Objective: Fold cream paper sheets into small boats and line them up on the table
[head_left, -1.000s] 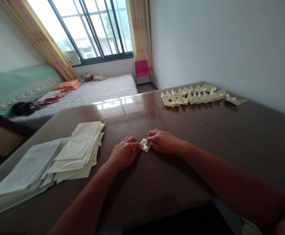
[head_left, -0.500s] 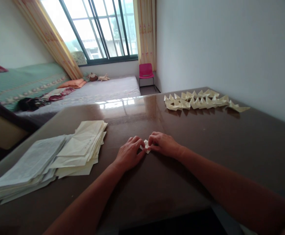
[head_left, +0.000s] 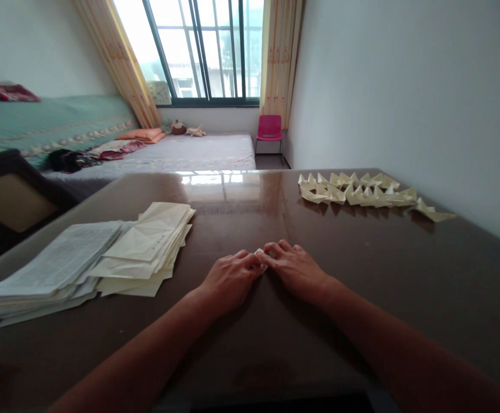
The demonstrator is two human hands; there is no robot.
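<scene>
Between my hands, low over the brown table (head_left: 228, 229), is a small piece of folded paper (head_left: 260, 253), mostly covered by my fingers. My left hand (head_left: 233, 278) pinches it from the left, fingers bent. From the right, my right hand (head_left: 293, 268) grips it, with thumb and fingertips close against the left fingers. The paper's exact shape is hidden. Several folded paper boats (head_left: 362, 195) stand in rows at the table's far right. Loose cream sheets (head_left: 140, 241) lie stacked on the left of my hands.
A pile of greyish printed paper (head_left: 56, 258) lies at the table's left side. A dark chair (head_left: 13, 201) stands beyond the left edge. Past the table are a bed (head_left: 215, 150), a pink chair (head_left: 269, 129) and a window. A white wall runs along the right.
My hands have come closer together and cover more of the folded paper. The view has tilted and turned slightly left, so the background appears shifted to the right.
</scene>
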